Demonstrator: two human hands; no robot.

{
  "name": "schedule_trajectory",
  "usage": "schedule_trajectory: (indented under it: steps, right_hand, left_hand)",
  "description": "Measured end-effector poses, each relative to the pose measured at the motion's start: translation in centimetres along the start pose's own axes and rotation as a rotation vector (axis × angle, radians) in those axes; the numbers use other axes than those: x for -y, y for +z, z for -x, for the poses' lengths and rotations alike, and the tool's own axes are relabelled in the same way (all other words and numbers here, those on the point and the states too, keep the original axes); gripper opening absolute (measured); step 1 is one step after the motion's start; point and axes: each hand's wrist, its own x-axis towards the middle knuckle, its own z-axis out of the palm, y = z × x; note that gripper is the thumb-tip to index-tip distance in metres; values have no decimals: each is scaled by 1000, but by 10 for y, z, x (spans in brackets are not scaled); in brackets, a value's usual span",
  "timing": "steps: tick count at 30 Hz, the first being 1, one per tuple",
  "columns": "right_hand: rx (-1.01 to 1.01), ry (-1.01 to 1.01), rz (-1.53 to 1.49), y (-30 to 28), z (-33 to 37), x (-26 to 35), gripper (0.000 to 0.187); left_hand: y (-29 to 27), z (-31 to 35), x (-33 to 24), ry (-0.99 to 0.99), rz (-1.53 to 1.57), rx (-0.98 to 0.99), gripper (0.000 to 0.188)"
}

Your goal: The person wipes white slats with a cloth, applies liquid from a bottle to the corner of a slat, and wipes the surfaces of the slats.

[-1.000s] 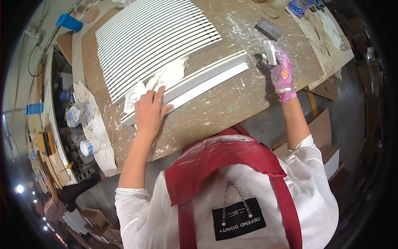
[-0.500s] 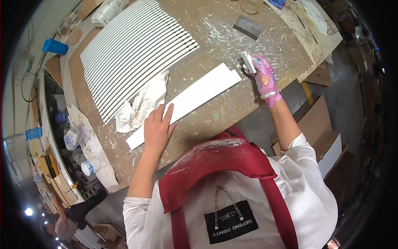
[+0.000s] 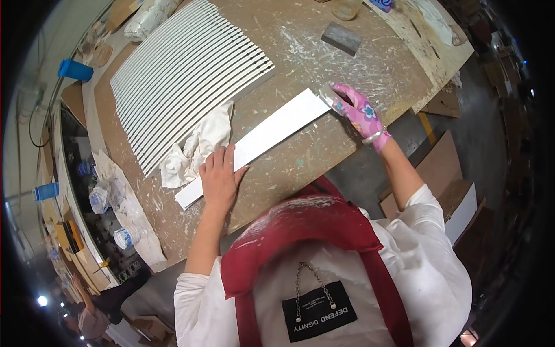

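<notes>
A long white board [image 3: 277, 127] lies slantwise across the worktable. My bare left hand [image 3: 218, 173] rests on it near its left end, fingers stretched out and thumb along the near edge. At its right end is my right hand [image 3: 354, 110], in a pink flowered glove, with fingers curled. A small whitish block [image 3: 325, 96] shows in part at the gloved fingertips, against the board's end; the rest is hidden. Beside my left hand lies a crumpled white cloth [image 3: 199, 141], partly on a row of white slats [image 3: 191, 75] set side by side.
The paint-smeared worktable [image 3: 300, 162] has a grey block [image 3: 341, 38] and a glass jar [image 3: 346, 8] at its far side. A blue cup [image 3: 76, 69] stands at the left, with a white-and-blue tub [image 3: 124, 237] nearer. Cardboard [image 3: 428, 168] leans at the right.
My gloved right hand has moved left with the whitish block to the board's end and has turned. The stepped right end of the board no longer shows. My left hand stays nearly in place.
</notes>
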Motion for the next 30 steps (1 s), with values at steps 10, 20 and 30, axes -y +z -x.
schedule_trajectory:
  steps: [10, 20, 30]
  right_hand:
    - [-56, -33, 77, 20, -15, 68, 43]
    - [1019, -972, 660, 336, -13, 178, 31]
    - [560, -1235, 356, 308, -71, 180, 40]
  left_hand:
    - [7, 6, 7, -59, 62, -20, 58]
    - [50, 18, 22, 26, 233, -162, 49]
    - [28, 14, 17, -5, 217, -289, 56]
